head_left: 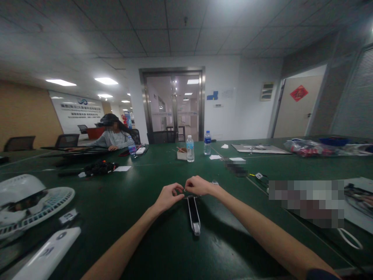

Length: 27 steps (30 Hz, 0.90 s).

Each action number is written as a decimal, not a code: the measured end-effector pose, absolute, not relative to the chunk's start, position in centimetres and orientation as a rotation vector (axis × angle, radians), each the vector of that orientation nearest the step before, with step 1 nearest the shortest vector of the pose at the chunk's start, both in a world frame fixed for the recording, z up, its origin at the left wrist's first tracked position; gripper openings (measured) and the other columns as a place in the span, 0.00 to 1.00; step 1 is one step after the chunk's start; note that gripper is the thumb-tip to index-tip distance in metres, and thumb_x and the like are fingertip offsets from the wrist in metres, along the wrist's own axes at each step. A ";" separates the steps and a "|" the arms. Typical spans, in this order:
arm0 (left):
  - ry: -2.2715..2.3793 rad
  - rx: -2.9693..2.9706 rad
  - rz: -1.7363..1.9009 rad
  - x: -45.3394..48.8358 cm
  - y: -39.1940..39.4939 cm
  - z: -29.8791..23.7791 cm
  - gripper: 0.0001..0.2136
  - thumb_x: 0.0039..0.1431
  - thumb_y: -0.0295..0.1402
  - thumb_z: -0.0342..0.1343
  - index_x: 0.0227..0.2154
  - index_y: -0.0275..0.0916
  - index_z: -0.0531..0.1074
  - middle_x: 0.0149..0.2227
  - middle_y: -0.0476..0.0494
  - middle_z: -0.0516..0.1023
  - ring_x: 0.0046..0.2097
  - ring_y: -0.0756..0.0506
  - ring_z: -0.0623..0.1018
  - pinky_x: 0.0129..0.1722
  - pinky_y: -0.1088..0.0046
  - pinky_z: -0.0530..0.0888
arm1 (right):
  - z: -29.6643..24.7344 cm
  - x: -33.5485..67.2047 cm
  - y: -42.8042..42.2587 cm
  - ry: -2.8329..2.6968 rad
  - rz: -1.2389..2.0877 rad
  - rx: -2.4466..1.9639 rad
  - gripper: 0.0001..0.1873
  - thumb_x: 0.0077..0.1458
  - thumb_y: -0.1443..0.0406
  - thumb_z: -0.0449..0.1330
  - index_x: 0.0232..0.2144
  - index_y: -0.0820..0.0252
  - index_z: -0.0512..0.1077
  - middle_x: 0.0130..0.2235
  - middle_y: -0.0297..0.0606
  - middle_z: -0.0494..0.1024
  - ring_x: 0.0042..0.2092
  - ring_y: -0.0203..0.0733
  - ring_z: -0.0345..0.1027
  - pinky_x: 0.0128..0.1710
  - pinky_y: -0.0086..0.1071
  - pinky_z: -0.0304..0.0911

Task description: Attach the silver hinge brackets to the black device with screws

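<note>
Both my arms reach out over a dark green table (145,241). My left hand (168,196) and my right hand (198,185) meet above the far end of a long, narrow black and white device (194,214) that lies on the table. The fingertips of both hands are pinched together around something tiny and pale between them. I cannot make out what it is. Neither hand rests on the device's near end.
A white fan-like device (29,202) and a white flat box (48,254) lie at the near left. Two water bottles (190,148) and a small box stand further back. Plastic bags (309,147) are at the far right. Another person (112,136) sits at the far left.
</note>
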<state>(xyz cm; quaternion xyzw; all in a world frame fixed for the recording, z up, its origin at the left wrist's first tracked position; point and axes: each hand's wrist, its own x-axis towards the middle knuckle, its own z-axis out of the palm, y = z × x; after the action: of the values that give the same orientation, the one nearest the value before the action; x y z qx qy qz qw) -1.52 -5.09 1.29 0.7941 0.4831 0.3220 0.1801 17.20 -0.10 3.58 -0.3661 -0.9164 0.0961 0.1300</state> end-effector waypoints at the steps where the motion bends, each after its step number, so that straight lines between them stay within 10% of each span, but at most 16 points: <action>1: 1.358 2.262 0.925 -1.5 -5.0 1.2 0.09 0.51 0.33 0.57 0.36 0.37 0.74 0.34 0.48 0.77 0.29 0.50 0.72 0.29 0.76 0.68 | 3.7 17.2 -0.4 -2.668 0.320 -1.035 0.13 0.54 0.64 0.52 0.34 0.62 0.76 0.31 0.37 0.78 0.30 0.35 0.68 0.28 0.24 0.56; 27: 1.342 2.508 1.020 -1.3 -5.6 1.0 0.09 0.56 0.32 0.55 0.40 0.39 0.67 0.33 0.51 0.73 0.29 0.50 0.70 0.31 0.76 0.66 | 1.0 17.2 -1.5 -2.312 0.680 -1.045 0.17 0.57 0.57 0.52 0.31 0.64 0.74 0.25 0.31 0.70 0.25 0.31 0.58 0.24 0.24 0.51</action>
<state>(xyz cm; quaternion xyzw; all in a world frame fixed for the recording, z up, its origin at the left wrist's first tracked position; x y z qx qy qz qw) -1.30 -5.62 0.96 0.8284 0.4434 0.3369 0.0599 17.18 -1.47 0.97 -0.3846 -0.8512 0.2505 0.2546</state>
